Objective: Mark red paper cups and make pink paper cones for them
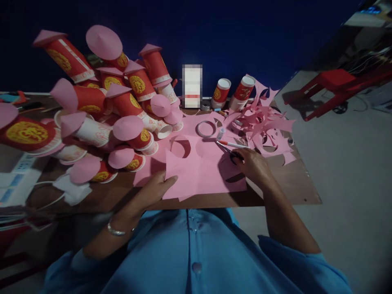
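Note:
In front of me lies a pink paper sheet (202, 175) with a round hole cut near its far left part. My left hand (157, 188) pinches the sheet's left edge between thumb and fingers. Over the sheet's right side, my right hand (252, 165) grips a pair of scissors (233, 153), blades pointing up and left. Just beyond the blades are a red and white pen (234, 144), a small whitish cylinder (221, 133) and a tape ring (206, 129). A darker round shape lies on the paper below the scissors; whether it is a cut or a shadow, I cannot tell.
Red paper cups with pink cone tops (139, 85) crowd the table's left side. Pink paper scraps (266, 122) pile up at the right. Two cup stacks (221, 93) stand at the back. A white power strip (20, 179) sits far left; a red stool (332, 81) stands right.

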`<state>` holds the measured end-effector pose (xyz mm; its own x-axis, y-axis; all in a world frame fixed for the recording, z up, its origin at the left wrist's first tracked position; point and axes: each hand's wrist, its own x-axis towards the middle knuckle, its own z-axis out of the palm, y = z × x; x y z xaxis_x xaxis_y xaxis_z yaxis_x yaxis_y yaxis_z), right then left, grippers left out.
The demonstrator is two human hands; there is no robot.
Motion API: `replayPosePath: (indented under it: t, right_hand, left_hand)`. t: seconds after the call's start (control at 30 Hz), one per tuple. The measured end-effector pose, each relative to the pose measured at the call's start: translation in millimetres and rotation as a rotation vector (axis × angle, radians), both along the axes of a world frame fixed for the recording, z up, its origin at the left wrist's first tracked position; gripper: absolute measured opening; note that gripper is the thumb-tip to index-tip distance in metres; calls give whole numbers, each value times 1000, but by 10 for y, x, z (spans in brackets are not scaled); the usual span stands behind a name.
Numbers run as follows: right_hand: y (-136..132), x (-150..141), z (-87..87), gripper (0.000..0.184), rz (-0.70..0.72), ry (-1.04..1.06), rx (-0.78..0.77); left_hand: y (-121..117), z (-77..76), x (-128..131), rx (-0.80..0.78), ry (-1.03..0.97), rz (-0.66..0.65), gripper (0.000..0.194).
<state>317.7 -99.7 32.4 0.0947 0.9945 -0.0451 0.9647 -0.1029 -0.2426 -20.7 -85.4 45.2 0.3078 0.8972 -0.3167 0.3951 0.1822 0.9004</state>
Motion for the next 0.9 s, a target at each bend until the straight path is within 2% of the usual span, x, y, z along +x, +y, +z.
replayPosePath:
  t: [0.13, 0.3, 0.37, 0.43, 0.53, 0.63, 0.7, 0.8, 0.9]
  right_hand:
    - [54, 16, -3, 31, -32, 20, 25]
    - [41, 63, -29, 32, -28, 98, 64]
    - [-20, 92, -60, 32, -7, 245, 104]
    - [-120, 97, -89, 32, -2, 484, 158]
    - [-319, 20, -87, 33, -79, 930, 275]
    - [-503, -132, 12, 33, -172, 1305, 439]
    - [-592, -226, 118, 35, -166, 1452, 476]
    - [-690, -324, 257, 35, -94, 1598, 443]
    - [-788, -395, 283, 36, 3, 1636, 417]
  left_hand:
    - [-3, -30, -4, -8, -51, -57, 28]
    - [-16, -72, -35, -4, -81, -59, 29]
    - [-35, -50, -47, -38, -129, -69, 34]
    - [-61, 12, -52, -71, -170, -71, 39]
    - [-105, 163, -48, -108, -194, -7, 42]
    - [-126, 316, -35, -113, -212, 46, 42]
    - [-117, 389, -14, -78, -214, 80, 40]
    - [-70, 457, 58, -103, -370, 89, 44]
    - [-14, 522, 192, -61, -520, 143, 44]
